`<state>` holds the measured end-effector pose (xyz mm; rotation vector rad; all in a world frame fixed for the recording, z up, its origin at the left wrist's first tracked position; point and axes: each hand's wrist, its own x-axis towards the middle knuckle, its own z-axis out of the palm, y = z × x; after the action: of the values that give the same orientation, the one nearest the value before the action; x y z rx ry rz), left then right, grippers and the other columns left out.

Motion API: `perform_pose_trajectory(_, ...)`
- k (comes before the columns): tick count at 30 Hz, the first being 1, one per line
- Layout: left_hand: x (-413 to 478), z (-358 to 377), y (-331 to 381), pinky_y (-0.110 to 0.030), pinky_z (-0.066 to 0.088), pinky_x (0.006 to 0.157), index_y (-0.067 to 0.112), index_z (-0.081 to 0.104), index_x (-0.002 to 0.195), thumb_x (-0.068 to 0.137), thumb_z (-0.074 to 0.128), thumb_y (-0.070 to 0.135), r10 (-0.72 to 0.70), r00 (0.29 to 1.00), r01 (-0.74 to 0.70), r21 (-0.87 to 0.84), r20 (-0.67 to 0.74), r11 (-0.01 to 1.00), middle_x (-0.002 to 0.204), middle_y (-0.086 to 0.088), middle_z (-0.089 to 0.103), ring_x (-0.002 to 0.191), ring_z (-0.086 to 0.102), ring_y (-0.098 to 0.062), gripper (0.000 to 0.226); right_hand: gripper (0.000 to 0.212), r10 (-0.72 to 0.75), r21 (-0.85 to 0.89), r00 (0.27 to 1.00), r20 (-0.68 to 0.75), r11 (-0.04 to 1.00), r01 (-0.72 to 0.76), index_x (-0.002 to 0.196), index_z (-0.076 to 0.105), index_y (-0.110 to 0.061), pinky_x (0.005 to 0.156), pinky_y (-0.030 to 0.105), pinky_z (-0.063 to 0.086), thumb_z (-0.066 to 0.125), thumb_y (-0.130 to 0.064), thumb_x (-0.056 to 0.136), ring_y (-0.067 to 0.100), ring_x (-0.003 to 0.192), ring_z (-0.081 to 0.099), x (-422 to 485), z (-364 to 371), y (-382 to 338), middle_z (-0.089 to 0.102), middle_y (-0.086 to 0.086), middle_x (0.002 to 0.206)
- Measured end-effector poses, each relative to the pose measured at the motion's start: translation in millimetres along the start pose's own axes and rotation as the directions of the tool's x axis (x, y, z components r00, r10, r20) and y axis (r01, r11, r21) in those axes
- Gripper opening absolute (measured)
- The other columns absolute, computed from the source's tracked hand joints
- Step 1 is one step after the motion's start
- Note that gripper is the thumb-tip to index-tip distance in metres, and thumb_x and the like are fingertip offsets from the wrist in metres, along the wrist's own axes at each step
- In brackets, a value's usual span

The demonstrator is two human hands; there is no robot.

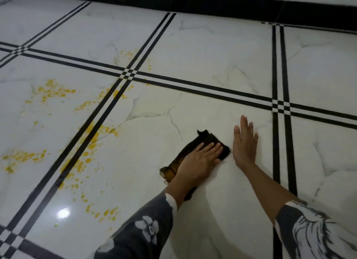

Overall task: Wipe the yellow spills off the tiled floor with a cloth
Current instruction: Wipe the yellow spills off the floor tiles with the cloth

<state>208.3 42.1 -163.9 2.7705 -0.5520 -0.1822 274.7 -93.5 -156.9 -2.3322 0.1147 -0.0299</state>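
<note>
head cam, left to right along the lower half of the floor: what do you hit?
yellow spills → double black tile stripe → more yellow droplets → dark cloth under the left hand → right hand flat on the tile → second black stripe

Much of the dark cloth (201, 152) was covered by the left hand (199, 158), and its near end was lost under the wrist, so its full outline could not be traced. Both arms were cut off at the bottom edge, with only patterned sleeves (139, 233) seen. The palm of the right hand (244, 143) was hidden against the tiled floor (212, 56). The yellow spills (81, 162) were run out of view at the left edge, their full spread untold. A faint yellowish film on the middle tile was too pale to be judged. The black skirting (212, 2) was cropped at the top.
</note>
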Motion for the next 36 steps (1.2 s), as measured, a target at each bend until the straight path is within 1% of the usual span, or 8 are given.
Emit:
perform_pose_trajectory(6, -14, 2, 57, -0.035, 0.045, 0.097, 0.012, 0.064, 0.116, 0.097, 0.031, 0.027, -0.398, 0.895, 0.199, -0.619, -0.201, 0.76, 0.117, -0.007, 0.066, 0.108, 0.06, -0.019, 0.04, 0.049, 0.173, 0.147, 0.984, -0.049, 0.975, -0.164, 0.147, 0.015, -0.023, 0.117, 0.035, -0.007, 0.016, -0.038, 0.1, 0.01, 0.144, 0.001, -23, -37, 21, 0.014, -0.001, 0.156)
perform_pose_trajectory(13, 16, -17, 91, -0.029, 0.036, 0.104, 0.011, 0.042, 0.137, 0.101, 0.023, 0.038, -0.332, 0.863, 0.223, -0.876, 0.382, -0.429, 0.128, 0.0, 0.057, 0.117, 0.056, -0.018, 0.049, 0.053, 0.306, 0.284, 0.945, -0.117, 0.922, -0.263, 0.147, 0.01, -0.02, 0.118, 0.042, -0.002, 0.007, -0.039, 0.098, 0.019, 0.145, 0.003, -25, -74, 33, 0.01, 0.004, 0.157)
perform_pose_trajectory(16, 24, -33, 73, -0.028, 0.049, 0.085, 0.017, 0.047, 0.131, 0.096, 0.025, 0.055, -0.168, 0.871, 0.296, -0.766, 0.461, -0.57, 0.102, 0.001, 0.069, 0.089, 0.066, -0.018, 0.056, 0.055, 0.241, 0.296, 0.963, -0.118, 0.934, -0.197, 0.148, 0.007, -0.024, 0.117, 0.046, -0.001, 0.005, -0.042, 0.096, 0.024, 0.145, 0.003, -22, -80, 35, 0.006, 0.006, 0.157)
perform_pose_trajectory(18, 24, -40, 46, -0.03, 0.053, 0.077, 0.014, 0.058, 0.119, 0.097, 0.027, 0.05, -0.319, 0.844, 0.26, -0.85, 0.43, -0.458, 0.097, -0.005, 0.07, 0.089, 0.067, -0.022, 0.052, 0.054, 0.273, 0.301, 0.944, -0.187, 0.93, -0.209, 0.147, 0.009, -0.025, 0.118, 0.041, -0.005, 0.006, -0.044, 0.097, 0.018, 0.145, 0.001, -20, -76, 27, 0.006, 0.001, 0.158)
perform_pose_trajectory(21, 13, -45, -4, -0.032, 0.04, 0.1, 0.011, 0.055, 0.128, 0.101, 0.028, 0.038, -0.666, 0.74, 0.218, -0.971, 0.097, 0.101, 0.126, -0.004, 0.059, 0.124, 0.05, -0.023, 0.046, 0.062, 0.05, -0.043, 0.982, -0.18, 0.997, -0.059, 0.147, 0.006, -0.024, 0.116, 0.035, -0.006, 0.002, -0.052, 0.092, 0.012, 0.144, -0.002, -30, -52, 8, 0.003, -0.003, 0.156)
perform_pose_trajectory(25, 5, -37, -64, -0.039, 0.008, 0.116, 0.019, 0.024, 0.147, 0.101, 0.022, 0.035, -0.549, 0.819, 0.446, -0.417, -0.167, 0.792, 0.156, -0.003, 0.021, 0.144, 0.014, -0.019, 0.048, 0.072, -0.11, -0.408, 0.988, 0.108, 0.901, 0.145, 0.145, 0.014, -0.013, 0.115, 0.038, 0.013, -0.01, -0.054, 0.09, 0.021, 0.142, 0.019, -58, 25, -4, 0.013, 0.005, 0.153)
perform_pose_trajectory(28, 3, -16, -82, -0.036, -0.003, 0.117, 0.02, 0.001, 0.149, 0.097, 0.007, 0.044, -0.485, 0.863, 0.485, -0.036, -0.142, 0.874, 0.159, -0.001, 0.002, 0.145, -0.002, -0.016, 0.058, 0.067, -0.054, -0.473, 0.99, 0.127, 0.874, 0.108, 0.137, 0.039, -0.005, 0.107, 0.045, 0.032, 0.012, -0.046, 0.093, 0.028, 0.132, 0.041, -23, 45, -11, 0.041, 0.013, 0.144)
perform_pose_trajectory(36, 4, -10, -83, -0.032, -0.005, 0.116, 0.021, 0.006, 0.149, 0.087, -0.004, 0.05, -0.468, 0.855, 0.471, -0.045, -0.223, 0.881, 0.158, 0.001, 0.008, 0.145, 0.001, -0.012, 0.069, 0.067, -0.375, -0.548, 0.859, 0.347, 0.663, 0.511, 0.145, 0.023, -0.02, 0.113, 0.038, 0.02, -0.009, -0.045, 0.092, 0.018, 0.141, 0.026, 95, 38, -7, 0.025, 0.0, 0.153)
